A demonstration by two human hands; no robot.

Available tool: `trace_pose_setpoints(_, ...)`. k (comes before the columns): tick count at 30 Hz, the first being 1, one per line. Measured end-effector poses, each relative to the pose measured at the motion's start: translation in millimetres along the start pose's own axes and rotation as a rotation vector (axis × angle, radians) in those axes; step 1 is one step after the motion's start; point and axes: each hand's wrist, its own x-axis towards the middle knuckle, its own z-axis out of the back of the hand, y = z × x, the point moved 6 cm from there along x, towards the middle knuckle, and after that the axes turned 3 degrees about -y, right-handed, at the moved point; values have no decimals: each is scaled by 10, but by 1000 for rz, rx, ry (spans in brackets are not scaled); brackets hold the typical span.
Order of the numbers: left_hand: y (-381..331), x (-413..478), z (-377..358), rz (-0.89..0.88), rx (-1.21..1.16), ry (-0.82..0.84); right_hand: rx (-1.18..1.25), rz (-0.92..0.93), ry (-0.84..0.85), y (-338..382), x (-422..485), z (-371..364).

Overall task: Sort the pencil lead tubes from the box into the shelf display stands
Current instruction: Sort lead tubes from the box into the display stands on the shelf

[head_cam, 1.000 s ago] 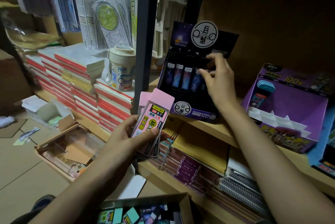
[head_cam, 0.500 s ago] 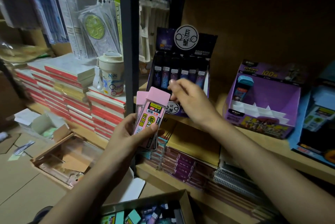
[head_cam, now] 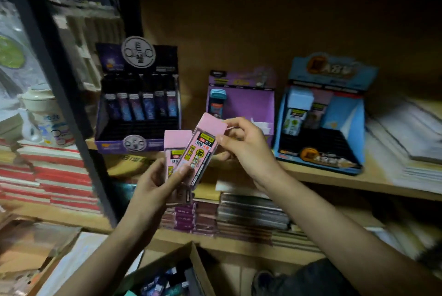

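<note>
Dim stockroom shelf w/ three display stands: the right hand has left the dark stand and now pinches the front pink-capped lead tube, so prob. next to sort. Left hand still grips both tubes; view swung right vs 1 s ago, showing the blue stand beside the purple stand; box below.

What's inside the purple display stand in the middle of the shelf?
The purple display stand shows one blue-capped tube at its left; white dividers peek out beside the right hand, which hides the lower front.
</note>
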Motion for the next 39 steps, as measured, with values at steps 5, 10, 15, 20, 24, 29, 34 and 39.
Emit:
trace_pose_setpoints(5,211,38,-513,87,-98,55,-46,154,-238,275,22,924)
trace_pose_setpoints(10,265,102,-847,80,-100,107,-215,362,-579,541,-17,1953)
trace_pose_setpoints(15,297,167,-978,54,-92,98,-569,409,-651,410,66,2323)
trace_pose_setpoints(20,387,197,-954,88,-109,84,-734,455,-580,281,307,2276)
trace_pose_setpoints(24,403,240,-972,86,-82,105,-728,396,-516,145,395,2242)
trace_pose_setpoints(29,383,255,-1036,66,-62,135,-696,262,-555,110,525,2350)
trace_pose_setpoints(34,372,256,-1078,40,-39,139,-693,158,-596,-17,610,2376)
trace_pose_setpoints(39,247,325,-1273,3,-28,174,-805,151,-690,77,423,2416)
